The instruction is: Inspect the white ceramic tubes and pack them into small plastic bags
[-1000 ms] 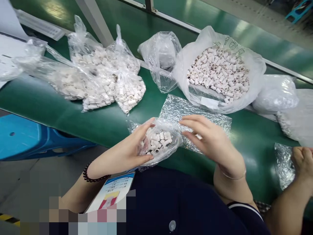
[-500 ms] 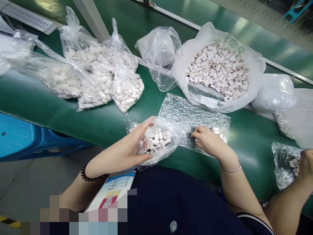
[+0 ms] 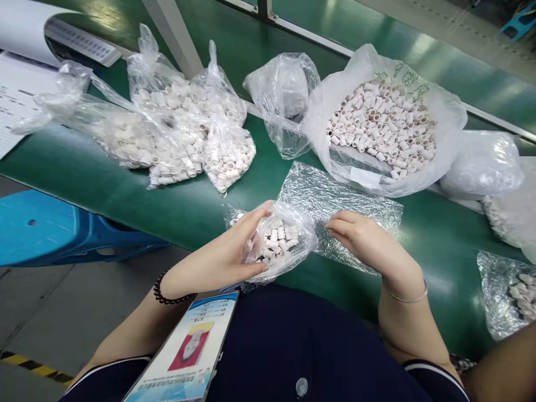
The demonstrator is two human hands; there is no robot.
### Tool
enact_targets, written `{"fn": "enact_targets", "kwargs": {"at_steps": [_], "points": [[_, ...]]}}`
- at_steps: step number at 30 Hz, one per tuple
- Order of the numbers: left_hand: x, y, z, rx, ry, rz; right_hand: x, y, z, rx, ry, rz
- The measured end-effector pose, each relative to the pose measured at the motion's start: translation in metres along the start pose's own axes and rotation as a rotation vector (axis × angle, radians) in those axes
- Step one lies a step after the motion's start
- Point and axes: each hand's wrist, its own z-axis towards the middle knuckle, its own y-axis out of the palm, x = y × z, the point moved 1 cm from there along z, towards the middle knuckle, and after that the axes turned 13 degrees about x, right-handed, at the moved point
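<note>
My left hand [image 3: 238, 243] curves round a clear plastic bag [image 3: 307, 237], thumb and fingers spread along its two sides. Inside its open mouth lie many short white tubes [image 3: 278, 243]. To the right, my right hand [image 3: 360, 237] hovers over a flat, crinkled clear plastic sheet [image 3: 318, 187], its fingers bent and pressed together. Whatever those fingers may hold is hidden. The sheet's surface beneath the palm is covered from view.
A large open bag [image 3: 454, 120] of white tubes stands behind the sheet. Tied bags [image 3: 228, 162] of tubes sit at the left. A blue stool [image 3: 37, 223] is below the table's left edge. Another person's arm [image 3: 502, 368] reaches in at lower right, near tubes on plastic [image 3: 498, 301].
My right hand has lifted slightly from the sheet, and the white tubes seen beside it no longer show. My left hand keeps its hold. The other person's hand has left view; the camera has shifted.
</note>
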Motion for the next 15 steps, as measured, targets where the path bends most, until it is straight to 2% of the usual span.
{"fn": "enact_targets", "kwargs": {"at_steps": [2,4,6,7,9,11,13,14,15], "points": [[0.0,0.002,0.001,0.006,0.034,0.002,-0.029,-0.006,0.004,0.141,-0.122,0.08],[0.001,0.003,0.001,0.012,0.06,0.0,-0.054,-0.006,0.012,0.21,-0.235,0.113],[0.001,0.003,0.0,0.021,0.065,0.002,-0.063,-0.005,0.017,0.255,-0.302,0.096],[0.0,0.003,0.0,0.024,0.059,0.008,-0.06,-0.006,0.017,0.289,-0.298,0.069],[-0.002,0.001,-0.002,0.022,0.031,0.02,-0.039,-0.013,0.008,0.354,-0.184,-0.024],[-0.005,0.0,-0.003,0.01,-0.002,0.02,-0.003,-0.022,-0.012,0.357,0.059,-0.173],[-0.008,0.0,-0.003,0.002,-0.022,0.012,0.034,-0.028,-0.036,0.2,0.307,-0.329],[-0.009,0.0,-0.003,0.004,-0.02,0.012,0.049,-0.029,-0.047,0.103,0.398,-0.365],[-0.01,0.001,-0.002,0.007,-0.008,0.017,0.06,-0.028,-0.055,0.065,0.433,-0.37]]}}
